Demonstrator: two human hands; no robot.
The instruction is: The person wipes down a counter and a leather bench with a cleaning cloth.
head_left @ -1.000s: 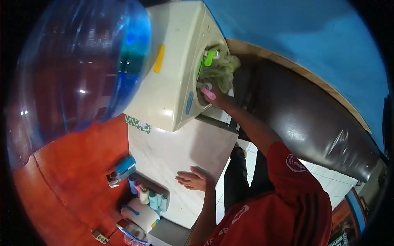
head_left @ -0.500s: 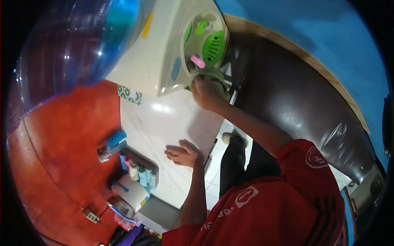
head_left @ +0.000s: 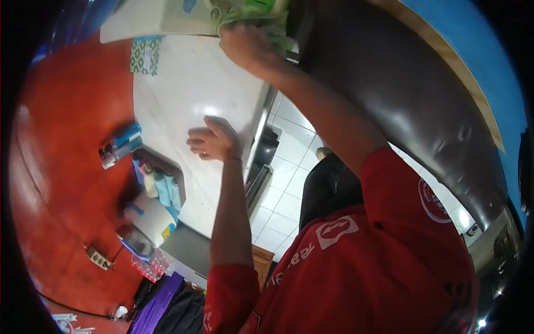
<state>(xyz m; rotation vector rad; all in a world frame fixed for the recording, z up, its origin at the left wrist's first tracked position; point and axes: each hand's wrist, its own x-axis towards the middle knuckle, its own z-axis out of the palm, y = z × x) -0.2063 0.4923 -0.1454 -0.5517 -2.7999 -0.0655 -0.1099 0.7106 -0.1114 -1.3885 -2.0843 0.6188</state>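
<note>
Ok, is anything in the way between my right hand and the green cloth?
Nothing visible: the right hand is directly on the green cloth, by the front of the cream dispenser.

The cloth [head_left: 272, 25] is green, the shirt [head_left: 361, 273] red.

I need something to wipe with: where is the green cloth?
In the head view, the green cloth is at the top centre, held in the right hand, by the cream dispenser.

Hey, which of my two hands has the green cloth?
Your right hand: it grips the pale green fabric cloth beside the cream plastic dispenser, while your left hand lies flat on the white marbled tabletop.
</note>
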